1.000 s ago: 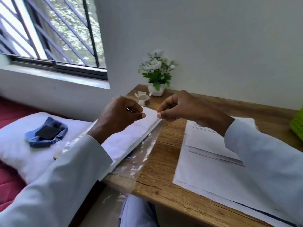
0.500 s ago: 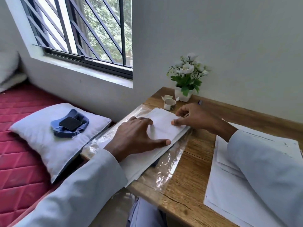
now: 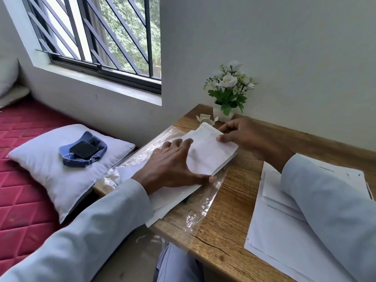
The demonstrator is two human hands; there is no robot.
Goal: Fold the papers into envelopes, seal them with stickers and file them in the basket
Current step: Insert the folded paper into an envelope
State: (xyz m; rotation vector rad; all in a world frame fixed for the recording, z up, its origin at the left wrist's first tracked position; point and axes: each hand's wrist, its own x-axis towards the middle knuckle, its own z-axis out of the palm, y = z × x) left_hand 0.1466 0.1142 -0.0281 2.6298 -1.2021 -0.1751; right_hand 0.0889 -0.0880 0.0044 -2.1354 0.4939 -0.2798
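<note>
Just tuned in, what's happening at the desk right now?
A person is working a folded white paper on a stack lying on clear plastic wrap at the wooden desk's left end. The left hand presses flat on the paper while the right hand pinches its far edge. A small tape roll sits beside a potted white flower. More printed sheets lie to the right. No basket is in view.

Potted plant (image 3: 227, 94): upright at tabletop (image 3: 234, 216) rear, against wall.
Pillow (image 3: 48, 167): on red mattress (image 3: 18, 200).
Phone (image 3: 83, 149): on blue cloth (image 3: 83, 159), atop pillow.
</note>
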